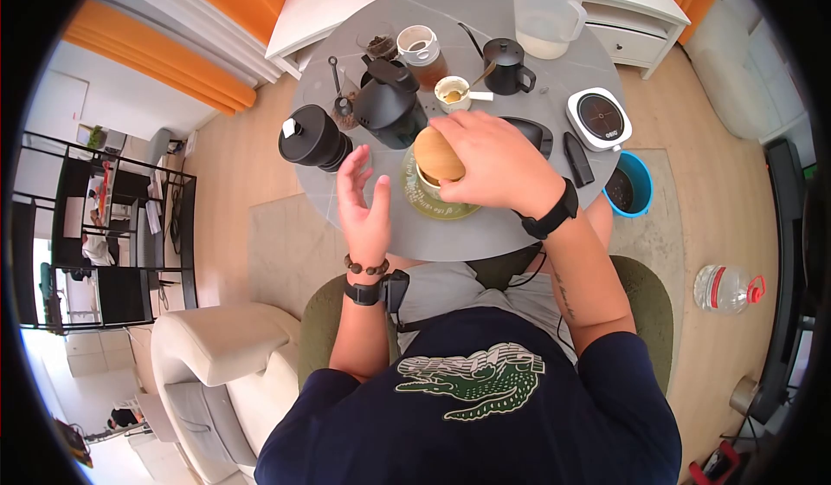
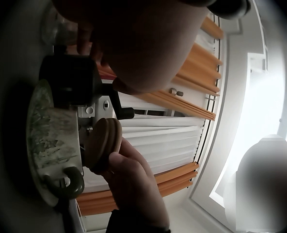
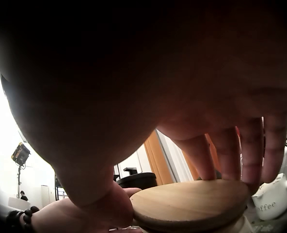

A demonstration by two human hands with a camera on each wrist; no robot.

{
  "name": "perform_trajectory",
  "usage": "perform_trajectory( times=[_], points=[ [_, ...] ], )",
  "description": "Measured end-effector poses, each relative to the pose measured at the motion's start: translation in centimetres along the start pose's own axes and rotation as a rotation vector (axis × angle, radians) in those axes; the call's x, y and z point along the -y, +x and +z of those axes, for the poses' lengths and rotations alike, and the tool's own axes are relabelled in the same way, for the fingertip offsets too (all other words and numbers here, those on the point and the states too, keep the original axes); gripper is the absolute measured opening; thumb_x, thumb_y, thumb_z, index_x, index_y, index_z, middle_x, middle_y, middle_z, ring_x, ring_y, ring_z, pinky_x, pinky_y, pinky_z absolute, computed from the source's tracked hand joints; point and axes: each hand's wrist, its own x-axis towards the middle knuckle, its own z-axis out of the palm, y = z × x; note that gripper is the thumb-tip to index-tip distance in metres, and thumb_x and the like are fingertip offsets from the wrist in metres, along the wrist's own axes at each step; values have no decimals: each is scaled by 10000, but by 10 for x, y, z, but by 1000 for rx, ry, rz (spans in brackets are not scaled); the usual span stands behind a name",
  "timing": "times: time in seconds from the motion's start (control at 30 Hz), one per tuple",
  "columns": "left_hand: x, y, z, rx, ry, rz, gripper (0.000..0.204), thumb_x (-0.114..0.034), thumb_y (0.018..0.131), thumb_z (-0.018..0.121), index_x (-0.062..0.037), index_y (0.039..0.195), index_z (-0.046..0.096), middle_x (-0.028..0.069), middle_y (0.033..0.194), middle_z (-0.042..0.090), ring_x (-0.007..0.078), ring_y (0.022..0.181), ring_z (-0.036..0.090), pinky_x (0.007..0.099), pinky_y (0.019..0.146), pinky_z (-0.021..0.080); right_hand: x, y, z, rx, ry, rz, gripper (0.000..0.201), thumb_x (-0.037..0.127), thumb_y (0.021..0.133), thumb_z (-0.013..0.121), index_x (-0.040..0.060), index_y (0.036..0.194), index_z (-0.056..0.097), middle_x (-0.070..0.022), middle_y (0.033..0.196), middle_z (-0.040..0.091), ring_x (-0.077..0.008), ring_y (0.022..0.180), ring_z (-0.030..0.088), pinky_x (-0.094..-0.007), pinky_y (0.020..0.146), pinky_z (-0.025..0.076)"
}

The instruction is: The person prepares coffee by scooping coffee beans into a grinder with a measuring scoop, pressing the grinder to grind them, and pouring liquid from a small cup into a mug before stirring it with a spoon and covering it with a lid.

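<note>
The right hand (image 1: 493, 160) grips a round wooden lid (image 1: 438, 153) by its edge, thumb on one side and fingers on the other. Below the lid is a pale patterned cup (image 2: 61, 141) with a handle, on a green saucer (image 1: 441, 210). In the left wrist view the lid (image 2: 103, 144) is tilted at the cup's mouth; whether they touch I cannot tell. To the left of the cup, the left hand (image 1: 365, 212) is raised with fingers loosely extended and holds nothing. The right wrist view shows fingertips (image 3: 252, 182) along the lid's far edge.
Behind the cup stand a black kettle-like container (image 1: 389, 108), a glass server (image 1: 426, 61), a white cup (image 1: 453, 93) and a black pot (image 1: 505, 65). A black grinder (image 1: 313, 137) is at the left; a white scale (image 1: 599, 119) and a black handheld object (image 1: 577, 159) are at the right.
</note>
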Motion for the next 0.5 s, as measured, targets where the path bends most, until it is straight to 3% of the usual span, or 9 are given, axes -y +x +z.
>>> perform_trajectory(
  times=[0.2, 0.3, 0.37, 0.5],
  points=[
    [15, -4, 0, 17, 55, -66, 547, -45, 1062, 723, -18, 1588, 576, 165, 1621, 632, 280, 1515, 588, 448, 1242, 473, 2, 9, 8, 125, -148, -20, 729, 362, 791, 828, -13, 1402, 693, -173, 1263, 715, -360, 1242, 681, -468, 1093, 558],
    [22, -5, -1, 56, 55, -93, 547, -1, 1067, 711, -37, 1595, 570, 149, 1640, 604, 275, 1531, 565, 439, 1243, 465, 1, 8, 14, 108, -163, -43, 718, 368, 789, 831, -2, 1390, 701, -161, 1249, 712, -353, 1234, 681, -468, 1087, 561],
    [24, -6, 0, 63, 61, -102, 548, 2, 1065, 711, -36, 1594, 570, 151, 1639, 608, 280, 1523, 571, 441, 1237, 472, -3, 7, 18, -24, -159, -116, 560, 336, 776, 827, 8, 1223, 754, -152, 1155, 734, -350, 1155, 719, -466, 1006, 594],
    [25, -6, 1, 66, 62, -115, 544, 2, 1067, 707, -34, 1592, 571, 154, 1640, 607, 282, 1519, 574, 442, 1235, 475, -3, 5, 18, -25, -160, -111, 557, 334, 774, 844, 17, 1223, 756, -145, 1161, 732, -341, 1158, 720, -467, 1007, 595]
  ],
)
